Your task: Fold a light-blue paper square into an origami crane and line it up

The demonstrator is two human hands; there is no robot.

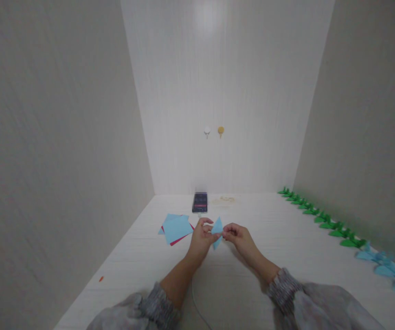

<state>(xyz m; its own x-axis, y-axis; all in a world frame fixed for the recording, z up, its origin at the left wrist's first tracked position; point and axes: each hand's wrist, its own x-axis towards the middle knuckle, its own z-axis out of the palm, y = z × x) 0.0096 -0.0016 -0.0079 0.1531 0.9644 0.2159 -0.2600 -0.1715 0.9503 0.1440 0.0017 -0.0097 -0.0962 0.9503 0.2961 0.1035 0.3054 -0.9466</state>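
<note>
A small folded piece of light blue paper (217, 225) is held up over the white table, its points facing up and down. My left hand (202, 239) pinches it from the left, thumb across its front. On the other side, the closed fingertips of my right hand (236, 234) grip the paper's right edge. Just left of my left hand lies a loose pile of square sheets, with a light blue sheet (177, 228) on top and a red sheet (180, 240) showing beneath.
A phone (200, 202) lies at the back, and a white cable (197, 302) runs toward me. Folded green paper shapes (324, 220) and blue ones (386, 268) line the right wall. An orange scrap (101, 278) lies left. Two hooks (221, 130) hang on the back wall.
</note>
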